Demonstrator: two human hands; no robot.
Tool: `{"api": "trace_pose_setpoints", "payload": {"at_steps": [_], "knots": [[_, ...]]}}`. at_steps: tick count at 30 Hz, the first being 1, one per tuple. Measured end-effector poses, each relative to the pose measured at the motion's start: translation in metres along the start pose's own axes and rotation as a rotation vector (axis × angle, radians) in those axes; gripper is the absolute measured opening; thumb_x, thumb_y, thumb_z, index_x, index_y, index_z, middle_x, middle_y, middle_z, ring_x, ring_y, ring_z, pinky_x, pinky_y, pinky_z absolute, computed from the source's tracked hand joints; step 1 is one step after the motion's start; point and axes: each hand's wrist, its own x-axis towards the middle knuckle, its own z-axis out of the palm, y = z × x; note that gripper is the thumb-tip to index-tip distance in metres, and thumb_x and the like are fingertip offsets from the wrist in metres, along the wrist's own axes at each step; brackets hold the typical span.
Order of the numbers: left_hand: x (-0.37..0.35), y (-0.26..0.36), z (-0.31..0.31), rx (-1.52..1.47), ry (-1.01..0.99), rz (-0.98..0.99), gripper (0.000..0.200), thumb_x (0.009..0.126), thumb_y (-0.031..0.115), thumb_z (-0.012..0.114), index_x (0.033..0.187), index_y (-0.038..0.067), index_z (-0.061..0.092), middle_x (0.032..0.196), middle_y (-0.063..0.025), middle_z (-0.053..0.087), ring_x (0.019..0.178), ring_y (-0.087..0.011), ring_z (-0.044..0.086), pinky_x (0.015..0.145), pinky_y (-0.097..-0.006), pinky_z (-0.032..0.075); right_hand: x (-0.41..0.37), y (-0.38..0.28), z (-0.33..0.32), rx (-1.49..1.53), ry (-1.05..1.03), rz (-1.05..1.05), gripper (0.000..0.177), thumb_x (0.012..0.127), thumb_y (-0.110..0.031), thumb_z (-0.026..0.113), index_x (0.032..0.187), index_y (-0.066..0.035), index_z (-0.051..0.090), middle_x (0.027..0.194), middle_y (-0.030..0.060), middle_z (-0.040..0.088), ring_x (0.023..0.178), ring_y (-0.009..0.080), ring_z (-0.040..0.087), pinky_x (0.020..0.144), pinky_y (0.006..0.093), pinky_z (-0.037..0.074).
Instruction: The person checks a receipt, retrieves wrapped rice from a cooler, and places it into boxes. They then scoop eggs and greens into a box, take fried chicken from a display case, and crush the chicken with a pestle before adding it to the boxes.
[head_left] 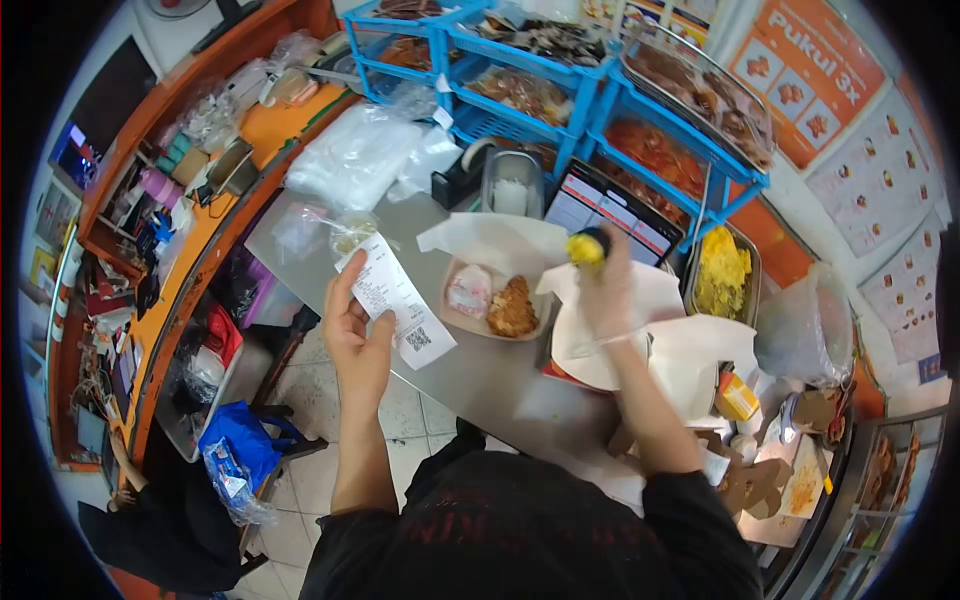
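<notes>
One white receipt (410,305), printed with a square code, was pinched in the left hand (358,335) over the table (490,375)'s edge; the right hand (607,292), apart, gripped a yellow-ended object (587,248) (blurred). Open room fronted the food box (500,233).

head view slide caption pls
Left hand holding a printed receipt, right hand a yellow-and-black object, near an open food box.

This looks like a takeaway food shop's kitchen: fried chicken (511,308) sits in an open paper box (462,322) on a steel counter (510,378), near a printed receipt (392,290), a lit tablet (605,215) and blue racks (588,78) of food. A wall poster (805,75) (orange, lettered "Pukul 3x") pictures food.
</notes>
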Motion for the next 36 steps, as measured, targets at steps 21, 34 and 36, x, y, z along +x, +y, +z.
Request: {"api": "trace_pose_setpoints", "payload": {"at_steps": [21,34,36], "knots": [[-0.028,0.006,0.075,-0.277,-0.323,-0.122,0.072,0.069,-0.016,0.045,0.138,0.0,0.04,0.124,-0.0068,0.046,0.113,-0.0169,0.053,0.089,-0.0265,0.045,0.055,0.028,-0.179,-0.737,0.14,-0.042,0.056,0.079,0.006,0.05,0.13,-0.016,0.048,0.121,0.0183,0.054,0.107,0.0346,0.057,0.091,0.0392,0.046],[-0.152,0.06,0.286,-0.308,-0.593,-0.026,0.073,0.067,-0.016,0.046,0.138,0.001,0.04,0.121,-0.0077,0.044,0.117,-0.0193,0.052,0.097,-0.0297,0.043,0.029,0.149,-0.424,-1.073,-0.064,-0.141,0.026,0.083,-0.025,0.056,0.097,-0.004,0.064,0.1,0.0204,0.065,0.095,0.0343,0.062,0.079,0.045,0.048],[-0.16,0.065,0.3,-0.303,-0.591,-0.011,0.073,0.068,-0.016,0.047,0.138,0.001,0.04,0.12,-0.0076,0.044,0.117,-0.0193,0.052,0.097,-0.0298,0.043,0.008,0.13,-0.457,-1.137,0.204,-0.113,0.028,0.083,-0.028,0.056,0.094,-0.005,0.067,0.099,0.0205,0.066,0.095,0.0351,0.062,0.081,0.0461,0.048]]}}
